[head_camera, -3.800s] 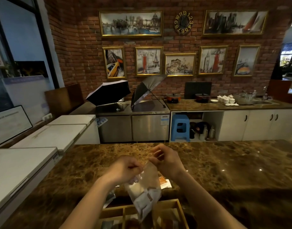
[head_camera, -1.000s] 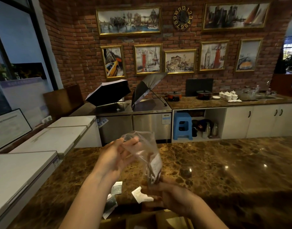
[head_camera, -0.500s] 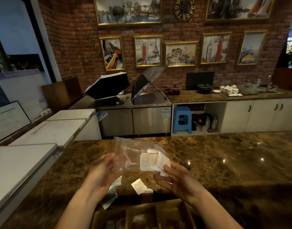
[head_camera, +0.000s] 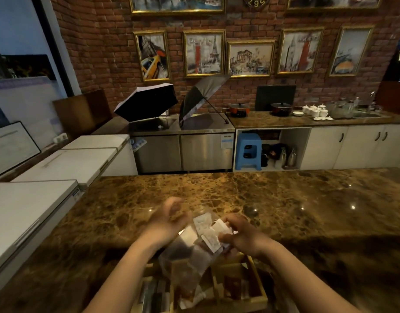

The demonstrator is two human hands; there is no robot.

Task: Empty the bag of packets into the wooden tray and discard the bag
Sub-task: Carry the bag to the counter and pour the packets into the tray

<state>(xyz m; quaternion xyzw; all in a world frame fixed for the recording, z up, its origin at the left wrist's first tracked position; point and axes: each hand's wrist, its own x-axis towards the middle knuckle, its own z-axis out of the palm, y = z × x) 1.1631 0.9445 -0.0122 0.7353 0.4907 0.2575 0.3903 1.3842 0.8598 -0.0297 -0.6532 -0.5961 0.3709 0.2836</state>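
Observation:
A clear plastic bag (head_camera: pixel 185 260) hangs over the wooden tray (head_camera: pixel 255 288) at the near edge of the marble counter. My left hand (head_camera: pixel 169 220) pinches the bag's upper left side. My right hand (head_camera: pixel 242 238) is closed on several white packets (head_camera: pixel 209 233) at the bag's upper right. The image is blurred there, so I cannot tell whether the packets are inside or outside the bag. The tray has several compartments with dark and white packets lying in them.
The brown marble counter (head_camera: pixel 285 199) stretches wide ahead and to the right. White chest freezers (head_camera: pixel 47 177) line the left side. Beyond the counter stand steel cabinets with two open umbrellas (head_camera: pixel 149 102) and a blue stool (head_camera: pixel 248 151).
The bag has come down from in front of me to just above the tray. My right hand has closed on the packets, and the view has tilted down.

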